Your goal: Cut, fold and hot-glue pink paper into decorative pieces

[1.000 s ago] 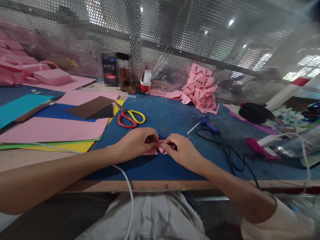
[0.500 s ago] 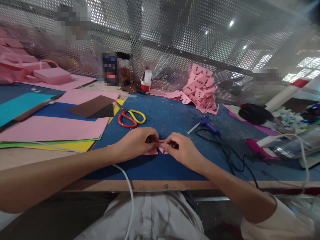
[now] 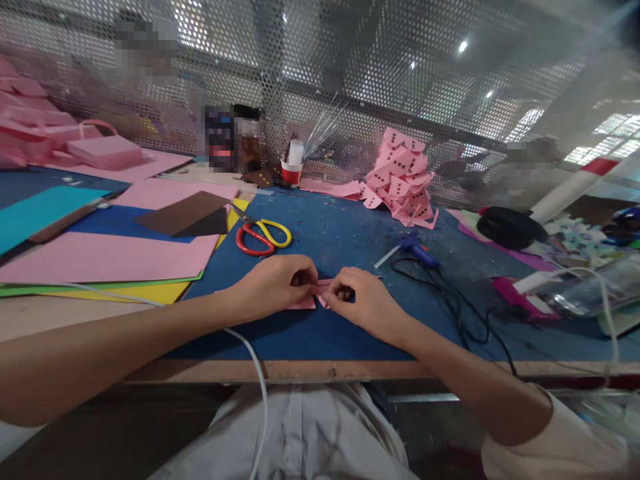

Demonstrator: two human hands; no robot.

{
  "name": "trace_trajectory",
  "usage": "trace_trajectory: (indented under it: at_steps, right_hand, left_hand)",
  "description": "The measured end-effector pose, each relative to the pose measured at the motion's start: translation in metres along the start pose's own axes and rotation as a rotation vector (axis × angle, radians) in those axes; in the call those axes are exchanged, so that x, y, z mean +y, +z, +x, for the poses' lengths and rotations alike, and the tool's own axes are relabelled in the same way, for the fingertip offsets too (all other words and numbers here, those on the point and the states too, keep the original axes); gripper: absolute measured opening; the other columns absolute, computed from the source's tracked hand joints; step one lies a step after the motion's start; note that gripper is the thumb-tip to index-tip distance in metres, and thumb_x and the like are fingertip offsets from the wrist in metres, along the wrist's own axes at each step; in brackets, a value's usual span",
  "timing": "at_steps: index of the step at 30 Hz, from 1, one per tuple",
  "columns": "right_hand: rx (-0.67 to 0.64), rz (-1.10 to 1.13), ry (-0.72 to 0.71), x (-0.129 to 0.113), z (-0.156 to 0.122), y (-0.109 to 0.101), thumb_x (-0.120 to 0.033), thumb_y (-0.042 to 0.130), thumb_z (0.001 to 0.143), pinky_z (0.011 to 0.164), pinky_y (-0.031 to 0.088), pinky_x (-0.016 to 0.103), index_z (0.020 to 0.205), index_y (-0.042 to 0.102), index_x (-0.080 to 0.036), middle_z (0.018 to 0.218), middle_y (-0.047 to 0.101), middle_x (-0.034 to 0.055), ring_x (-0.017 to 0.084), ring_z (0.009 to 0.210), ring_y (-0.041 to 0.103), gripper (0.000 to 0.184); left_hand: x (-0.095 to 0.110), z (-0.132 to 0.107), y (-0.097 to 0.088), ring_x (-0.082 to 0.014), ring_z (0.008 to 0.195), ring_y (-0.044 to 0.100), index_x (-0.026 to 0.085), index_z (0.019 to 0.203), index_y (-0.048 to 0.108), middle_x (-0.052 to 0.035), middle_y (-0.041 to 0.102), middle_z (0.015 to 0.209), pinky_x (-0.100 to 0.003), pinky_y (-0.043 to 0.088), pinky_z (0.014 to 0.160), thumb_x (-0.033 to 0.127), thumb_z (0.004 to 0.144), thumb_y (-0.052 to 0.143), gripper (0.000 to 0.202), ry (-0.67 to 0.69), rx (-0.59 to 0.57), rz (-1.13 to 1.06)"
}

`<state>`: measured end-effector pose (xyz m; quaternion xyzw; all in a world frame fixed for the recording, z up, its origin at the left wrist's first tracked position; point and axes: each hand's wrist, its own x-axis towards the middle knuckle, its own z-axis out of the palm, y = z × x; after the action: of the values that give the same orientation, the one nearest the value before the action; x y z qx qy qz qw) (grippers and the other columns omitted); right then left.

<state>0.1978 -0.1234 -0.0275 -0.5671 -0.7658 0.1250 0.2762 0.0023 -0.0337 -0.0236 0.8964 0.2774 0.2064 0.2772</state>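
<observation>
Left hand [image 3: 273,285] and right hand [image 3: 363,300] pinch a small pink paper piece [image 3: 307,303] between closed fingers near the worktop's [image 3: 320,340] front edge.

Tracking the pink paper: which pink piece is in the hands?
The small folded pink paper piece, pinched between the left hand and right hand; the large pink sheet and the heap of dotted pink cutouts lie untouched.

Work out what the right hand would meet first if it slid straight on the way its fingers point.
Pinching the pink paper piece, the right hand would probably meet the left hand just beyond.
</observation>
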Motion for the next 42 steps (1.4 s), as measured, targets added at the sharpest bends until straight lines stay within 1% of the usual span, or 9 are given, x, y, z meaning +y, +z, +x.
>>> trace_trajectory:
  at_steps: [7,21,30,32,34,36,37,40,42]
  right_hand:
    - [0.006,-0.009,-0.009,0.0011,0.0003,0.0014,-0.027,0.064,0.085,0.067,0.036,0.027,0.073,0.061,-0.020,0.072,0.058,-0.0022,0.012,0.070,0.050,0.015]
    - [0.005,-0.076,-0.023,-0.0012,0.0002,0.0017,-0.023,0.064,0.084,0.069,0.035,0.028,0.072,0.059,-0.020,0.072,0.058,-0.0020,0.013,0.072,0.050,0.014]
    - [-0.009,-0.077,-0.034,-0.0017,0.0009,0.0011,-0.023,0.063,0.084,0.069,0.034,0.027,0.071,0.057,-0.019,0.072,0.057,-0.0018,0.013,0.073,0.051,0.015]
    - [-0.012,-0.049,-0.028,-0.0013,0.0008,0.0007,-0.026,0.061,0.087,0.069,0.035,0.027,0.074,0.058,-0.019,0.075,0.058,-0.0011,0.013,0.073,0.051,0.016]
    - [0.000,0.000,-0.016,-0.0017,0.0003,-0.0005,-0.027,0.056,0.091,0.070,0.036,0.027,0.083,0.060,-0.019,0.082,0.061,0.0000,0.013,0.074,0.053,0.012]
    - [0.013,0.031,-0.033,-0.0028,-0.0005,-0.0021,-0.022,0.052,0.093,0.073,0.037,0.028,0.092,0.061,-0.020,0.090,0.062,0.0009,0.013,0.078,0.055,0.009]
    - [0.014,0.031,-0.058,-0.0035,-0.0009,-0.0027,-0.018,0.051,0.093,0.075,0.038,0.028,0.095,0.062,-0.021,0.092,0.062,0.0013,0.013,0.081,0.056,0.012]
    - [-0.011,-0.021,-0.150,-0.0049,-0.0018,-0.0034,-0.007,0.049,0.088,0.080,0.037,0.030,0.093,0.064,-0.021,0.095,0.063,0.0020,0.016,0.091,0.055,0.021]
    - [-0.026,-0.068,-0.183,-0.0053,-0.0021,-0.0032,-0.005,0.049,0.087,0.081,0.036,0.031,0.092,0.065,-0.021,0.096,0.063,0.0027,0.017,0.095,0.054,0.024]
  left_hand:
    - [0.0012,0.0002,0.0003,-0.0093,0.061,0.054,0.019,0.083,0.065,0.0036,0.061,0.069,-0.020,0.037,0.054,0.021,0.081,0.059,0.007,-0.015,-0.005,-0.025]
    - [0.0016,0.0025,0.0004,-0.0115,0.064,0.056,0.018,0.084,0.065,0.0008,0.062,0.073,-0.021,0.039,0.057,0.026,0.081,0.058,0.011,-0.036,-0.007,-0.030]
    - [0.0009,0.0076,-0.0020,-0.0121,0.065,0.056,0.019,0.087,0.065,0.0012,0.062,0.073,-0.021,0.040,0.056,0.028,0.079,0.060,0.013,-0.049,-0.055,-0.038]
    - [0.0008,0.0085,-0.0021,-0.0120,0.064,0.056,0.019,0.086,0.065,0.0013,0.062,0.073,-0.020,0.040,0.055,0.028,0.078,0.061,0.013,-0.054,-0.069,-0.055]
    - [0.0016,0.0087,-0.0024,-0.0118,0.062,0.056,0.019,0.087,0.065,0.0015,0.062,0.072,-0.020,0.039,0.054,0.029,0.078,0.060,0.014,-0.069,-0.090,-0.081]
    - [0.0032,0.0082,-0.0029,-0.0113,0.059,0.055,0.019,0.086,0.065,0.0017,0.061,0.070,-0.020,0.038,0.052,0.028,0.079,0.059,0.013,-0.080,-0.103,-0.104]
    - [0.0040,0.0079,-0.0031,-0.0111,0.058,0.055,0.019,0.085,0.065,0.0018,0.061,0.070,-0.020,0.038,0.052,0.027,0.079,0.059,0.012,-0.082,-0.103,-0.110]
    - [0.0059,0.0071,-0.0033,-0.0106,0.057,0.054,0.019,0.083,0.065,0.0022,0.061,0.069,-0.020,0.037,0.051,0.027,0.079,0.059,0.011,-0.086,-0.097,-0.114]
    - [0.0058,0.0070,-0.0028,-0.0107,0.057,0.054,0.019,0.083,0.065,0.0022,0.061,0.068,-0.020,0.037,0.051,0.028,0.079,0.059,0.011,-0.091,-0.093,-0.113]
